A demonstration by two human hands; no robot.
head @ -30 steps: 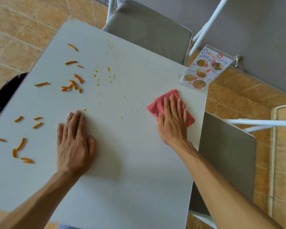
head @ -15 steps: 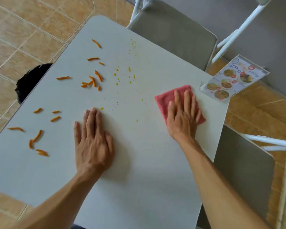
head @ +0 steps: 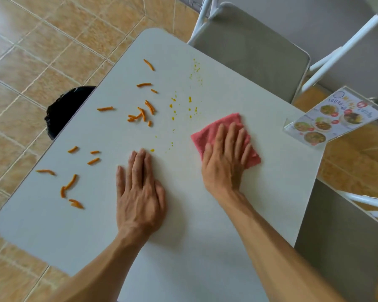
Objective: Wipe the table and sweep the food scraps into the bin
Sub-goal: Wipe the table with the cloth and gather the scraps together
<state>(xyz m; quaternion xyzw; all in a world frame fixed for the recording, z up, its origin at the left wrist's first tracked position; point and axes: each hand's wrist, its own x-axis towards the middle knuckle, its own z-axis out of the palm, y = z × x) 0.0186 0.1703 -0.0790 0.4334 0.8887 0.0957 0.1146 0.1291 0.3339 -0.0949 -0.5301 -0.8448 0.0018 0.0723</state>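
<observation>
My right hand (head: 226,156) lies flat on a folded pink cloth (head: 210,131), pressing it onto the white table (head: 205,247) right of centre. My left hand (head: 140,188) rests flat on the bare tabletop with fingers together, holding nothing. Several orange food strips (head: 142,114) are scattered over the table's left half, some near its left edge (head: 69,184). Small yellow crumbs (head: 189,100) dot the surface between the strips and the cloth. A black bin (head: 63,110) stands on the floor beside the table's left edge, mostly hidden by the tabletop.
A clear acrylic menu stand (head: 334,118) sits at the table's far right corner. One grey chair (head: 253,46) with a white frame stands behind the table, another grey chair (head: 340,247) to its right. The floor (head: 42,51) is tan tile.
The view has shifted, so the table sits further right in frame. My right hand has slid the pink cloth a little toward the table's middle, away from the menu stand. My left hand stays flat.
</observation>
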